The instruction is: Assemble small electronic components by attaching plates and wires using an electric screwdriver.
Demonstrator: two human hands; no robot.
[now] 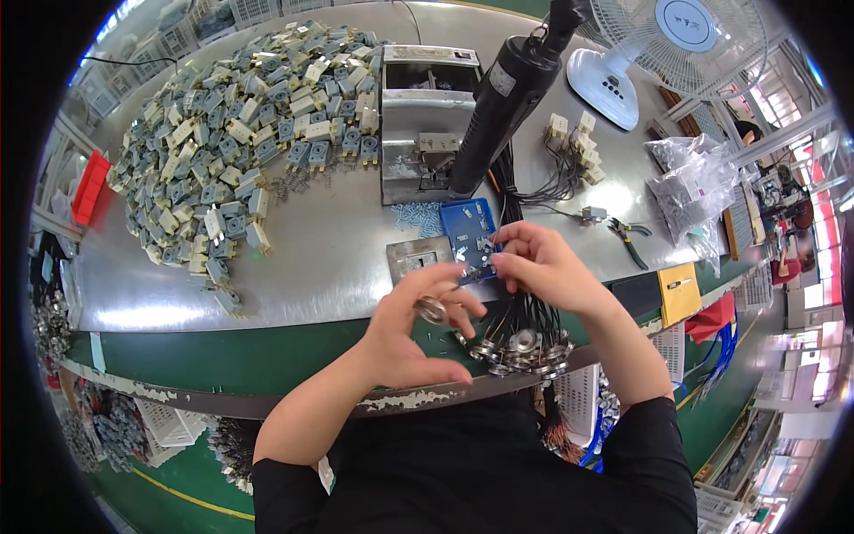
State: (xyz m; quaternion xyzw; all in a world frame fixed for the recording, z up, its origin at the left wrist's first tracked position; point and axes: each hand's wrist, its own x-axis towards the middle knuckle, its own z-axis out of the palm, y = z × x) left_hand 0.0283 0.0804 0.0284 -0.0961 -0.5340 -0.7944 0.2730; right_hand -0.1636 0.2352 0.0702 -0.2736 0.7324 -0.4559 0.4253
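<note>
My left hand (414, 320) is over the table's near edge, its thumb stretched away from the curled fingers. A round silver metal part (431, 310) sits among those fingers. Beside a shallow blue tray (455, 219) of small metal pieces, my right hand (536, 265) has thumb and forefinger pinched together. What they pinch, perhaps a thin wire, is too small to make out. Below the right hand lies a bundle of round metal parts (525, 341) on black wires. A flat metal plate with a slot (418, 258) lies just left of the tray.
A large heap of grey and cream housings (240, 133) covers the table's left. Behind the tray stand a metal fixture (418, 120) and a black electric screwdriver (503, 107). Cutting pliers (630, 242), cream connectors (583, 147), a fan (614, 84) and plastic bags (694, 182) are at right.
</note>
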